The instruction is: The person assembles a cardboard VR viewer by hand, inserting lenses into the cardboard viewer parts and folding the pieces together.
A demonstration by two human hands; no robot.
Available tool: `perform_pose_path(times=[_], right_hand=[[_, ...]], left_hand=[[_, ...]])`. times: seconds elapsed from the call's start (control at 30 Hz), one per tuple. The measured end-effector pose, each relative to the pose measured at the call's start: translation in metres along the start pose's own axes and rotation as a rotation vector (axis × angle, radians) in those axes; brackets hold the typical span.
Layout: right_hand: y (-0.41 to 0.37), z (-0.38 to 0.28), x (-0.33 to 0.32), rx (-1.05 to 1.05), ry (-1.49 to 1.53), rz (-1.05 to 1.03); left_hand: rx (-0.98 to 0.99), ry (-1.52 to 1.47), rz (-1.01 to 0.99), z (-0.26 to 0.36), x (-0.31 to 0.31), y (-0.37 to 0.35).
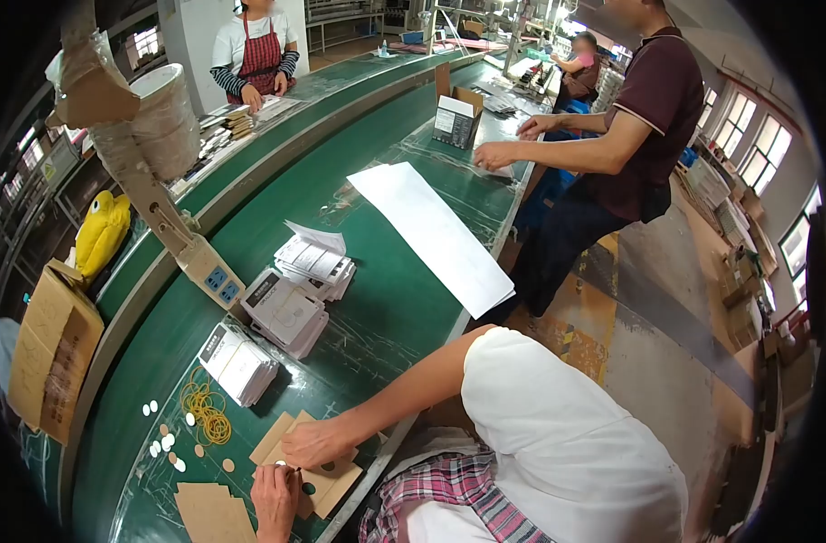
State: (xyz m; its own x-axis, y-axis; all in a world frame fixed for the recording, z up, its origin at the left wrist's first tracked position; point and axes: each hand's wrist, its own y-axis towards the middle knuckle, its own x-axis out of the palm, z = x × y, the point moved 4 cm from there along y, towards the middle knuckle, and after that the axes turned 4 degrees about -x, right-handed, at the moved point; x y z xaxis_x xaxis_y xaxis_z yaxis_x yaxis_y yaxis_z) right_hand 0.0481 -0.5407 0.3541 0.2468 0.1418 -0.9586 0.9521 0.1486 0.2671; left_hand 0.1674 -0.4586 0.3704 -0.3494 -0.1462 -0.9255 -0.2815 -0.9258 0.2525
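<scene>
Brown cardboard pieces with round holes [342, 482] lie on the green belt in front of me. My right hand [318, 443] is closed over their upper part, its fingertips hidden. Beside it, my left hand [275, 496] is closed at the near left edge, and a small white spot shows by its fingertips. Another flat cardboard piece [212, 514] lies left of my left hand. Small white discs [168, 441] and brown discs [228, 465] are scattered further left. A tangle of yellow rubber bands [207, 412] sits beyond them.
Banded stacks of white printed sleeves [239, 364] stand ahead, beside a post with blue sockets [221, 283]. A long white sheet [436, 237] lies across the belt. A co-worker [635, 118] stands at right by an open box [456, 122]; another person [257, 54] works opposite.
</scene>
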Motion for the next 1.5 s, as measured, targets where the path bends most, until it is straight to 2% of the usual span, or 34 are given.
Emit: perform_pose_path(times=[0.13, 0.23, 0.4, 0.43, 0.47, 0.5, 0.63, 0.7, 0.8, 0.9, 1.0, 1.1, 1.13, 1.27, 1.3, 1.4, 1.5], right_hand=[[0.010, 0.023, 0.028, 0.094, 0.167, -0.059], [0.020, 0.039, 0.014, 0.140, 0.400, -0.215], [0.006, 0.022, -0.007, 0.150, 0.265, -0.089], [0.000, 0.016, -0.007, 0.158, 0.251, -0.034], [-0.005, 0.014, -0.004, 0.178, 0.194, -0.086], [-0.012, 0.011, -0.006, 0.184, 0.185, 0.005], [-0.018, 0.010, -0.017, 0.299, 0.279, -0.003], [-0.016, 0.014, -0.010, 0.266, 0.287, -0.002], [-0.013, 0.019, -0.009, 0.268, 0.272, -0.038], [-0.007, 0.026, -0.010, 0.336, 0.371, -0.059], [0.003, 0.037, -0.010, 0.457, 0.485, -0.192], [0.007, 0.036, -0.009, 0.489, 0.437, -0.223], [0.006, 0.036, -0.006, 0.511, 0.442, -0.217], [0.006, 0.031, -0.014, 0.614, 0.408, -0.195], [0.007, 0.028, -0.019, 0.646, 0.390, -0.185], [-0.006, 0.002, -0.029, 0.361, 0.060, 0.149], [-0.019, -0.013, -0.029, 0.230, 0.079, 0.175]], left_hand=[[-0.078, 0.035, -0.127, -0.004, 0.002, 0.008], [-0.144, -0.043, -0.159, -0.013, 0.005, 0.014], [-0.215, -0.085, -0.192, -0.018, 0.007, 0.010], [-0.197, -0.096, -0.156, -0.007, 0.000, 0.013], [-0.218, -0.064, -0.126, -0.003, -0.001, 0.012], [-0.225, -0.047, -0.109, -0.005, 0.000, 0.011], [-0.237, -0.035, -0.081, -0.006, -0.002, 0.000], [-0.162, -0.035, -0.032, -0.002, -0.011, 0.005], [-0.163, -0.036, 0.013, -0.013, -0.009, -0.001], [-0.244, -0.104, -0.034, -0.024, -0.002, 0.000], [-0.330, -0.173, -0.124, -0.034, 0.003, 0.006], [-0.484, -0.235, -0.207, -0.037, 0.004, 0.014], [-0.584, -0.245, -0.297, -0.040, 0.003, 0.019], [-0.554, -0.245, -0.344, -0.039, 0.009, 0.017], [-0.494, -0.212, -0.261, -0.035, 0.009, 0.013], [-0.348, -0.141, -0.024, -0.020, 0.006, 0.000], [-0.346, -0.127, 0.005, -0.010, 0.000, -0.001]])
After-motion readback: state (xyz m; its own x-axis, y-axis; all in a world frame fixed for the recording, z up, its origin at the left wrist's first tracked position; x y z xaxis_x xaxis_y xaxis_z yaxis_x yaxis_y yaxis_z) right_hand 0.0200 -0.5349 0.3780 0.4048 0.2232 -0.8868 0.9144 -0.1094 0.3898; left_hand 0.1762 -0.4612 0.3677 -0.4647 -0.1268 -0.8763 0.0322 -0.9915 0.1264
